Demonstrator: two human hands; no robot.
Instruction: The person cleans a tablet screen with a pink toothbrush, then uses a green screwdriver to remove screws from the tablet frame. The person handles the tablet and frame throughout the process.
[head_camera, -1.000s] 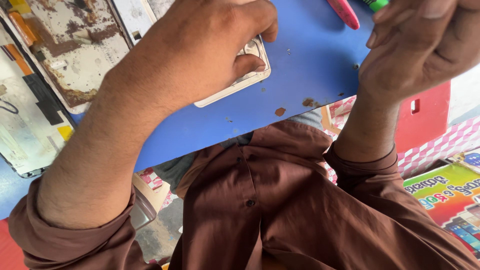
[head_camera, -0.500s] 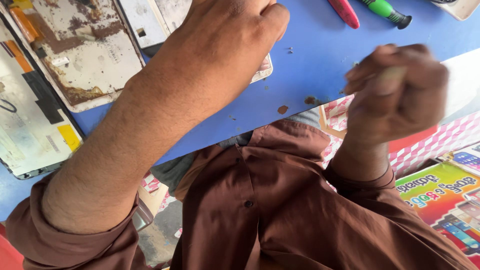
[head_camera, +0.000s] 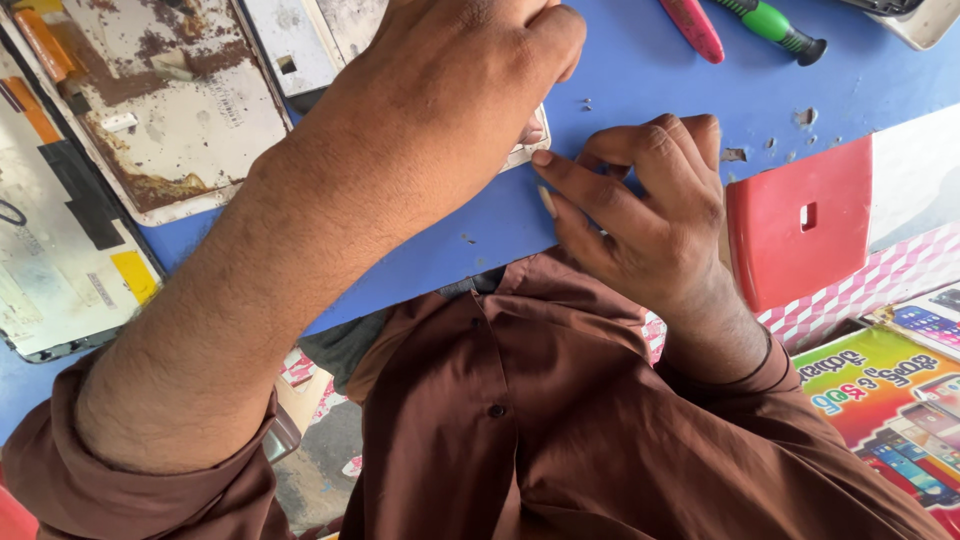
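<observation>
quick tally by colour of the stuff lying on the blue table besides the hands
White, worn panels or device backs: 3
Pale part under the left hand: 1
Red handle: 1
Green handle: 1
Red stool or block by the right hand: 1
Total: 7

My left hand (head_camera: 450, 110) covers nearly all of the pale panel (head_camera: 532, 140) beneath it (only an edge shows). The green screwdriver (head_camera: 775, 25) and pink tool (head_camera: 692, 28) run off the top edge.
</observation>
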